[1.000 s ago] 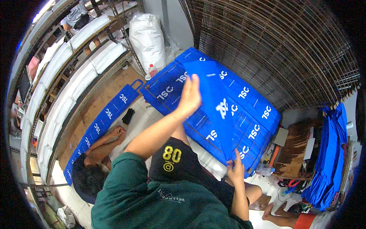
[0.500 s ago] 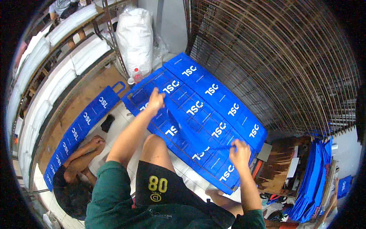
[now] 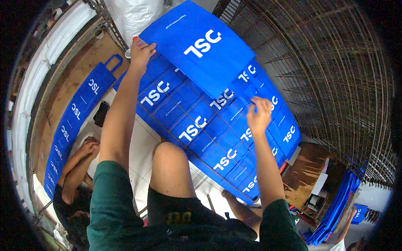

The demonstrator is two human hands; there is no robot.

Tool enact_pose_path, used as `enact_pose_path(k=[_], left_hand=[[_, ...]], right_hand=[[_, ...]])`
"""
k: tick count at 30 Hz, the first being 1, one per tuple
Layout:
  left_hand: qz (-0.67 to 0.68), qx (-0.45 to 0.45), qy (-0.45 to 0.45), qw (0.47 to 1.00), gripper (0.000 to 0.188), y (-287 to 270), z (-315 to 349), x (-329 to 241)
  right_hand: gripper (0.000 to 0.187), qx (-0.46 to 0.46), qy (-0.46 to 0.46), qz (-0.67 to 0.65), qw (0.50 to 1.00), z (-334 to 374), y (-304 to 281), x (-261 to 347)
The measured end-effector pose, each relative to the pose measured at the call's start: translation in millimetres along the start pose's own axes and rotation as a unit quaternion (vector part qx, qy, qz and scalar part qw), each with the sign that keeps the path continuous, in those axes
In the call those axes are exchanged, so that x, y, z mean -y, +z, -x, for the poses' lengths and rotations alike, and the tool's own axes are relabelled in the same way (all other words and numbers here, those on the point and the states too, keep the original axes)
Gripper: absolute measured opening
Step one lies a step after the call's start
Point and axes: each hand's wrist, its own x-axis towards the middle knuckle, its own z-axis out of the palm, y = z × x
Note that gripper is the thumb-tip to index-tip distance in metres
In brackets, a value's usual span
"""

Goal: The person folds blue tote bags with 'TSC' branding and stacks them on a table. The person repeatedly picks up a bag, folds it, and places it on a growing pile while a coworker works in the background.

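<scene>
Reaching forward from two dark green sleeves [image 3: 111, 196], two bare hands work above one bent bare knee [image 3: 171, 165]. The right hand [image 3: 260, 115] is over the near side of a broad layer of blue printed fabric pieces [image 3: 194, 127] crossed by thin dark wires; its fingers curve loosely, with a narrow gap between thumb and forefinger. The left hand [image 3: 143, 53] is at the left edge of one large blue fabric sheet [image 3: 184, 35] bearing one big white print; its fingers are bent, and I cannot tell whether they pinch that edge. The sheet spreads over the layer's far end, between the hands and beyond.

At lower left, a co-worker's two forearms [image 3: 77, 165] rest near one flat black object [image 3: 101, 113] on white floor tiles [image 3: 140, 161]. Beside them runs one long blue fabric strip [image 3: 69, 125] with one loop handle.

Farther off are one white cup [image 3: 127, 54], one red bottle cap [image 3: 135, 38], one bulky white sack [image 3: 136, 16] and tall brown wire racks [image 3: 310, 62].
</scene>
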Motion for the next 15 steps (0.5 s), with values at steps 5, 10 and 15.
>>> enact_pose_path(k=[5,10,15], left_hand=[[-0.110,-0.099,0.056,0.987,0.069,-17,-24,104],[-0.276,-0.138,0.036,0.951,0.066,-10,-13,120],[-0.186,-0.109,0.101,0.971,0.061,-36,-36,151]], right_hand=[[0.015,0.121,0.047,-0.006,0.992,20,88,1],[0.016,0.121,0.063,-0.021,0.990,42,118,-3],[0.018,0.116,0.042,-0.043,0.991,41,119,-3]])
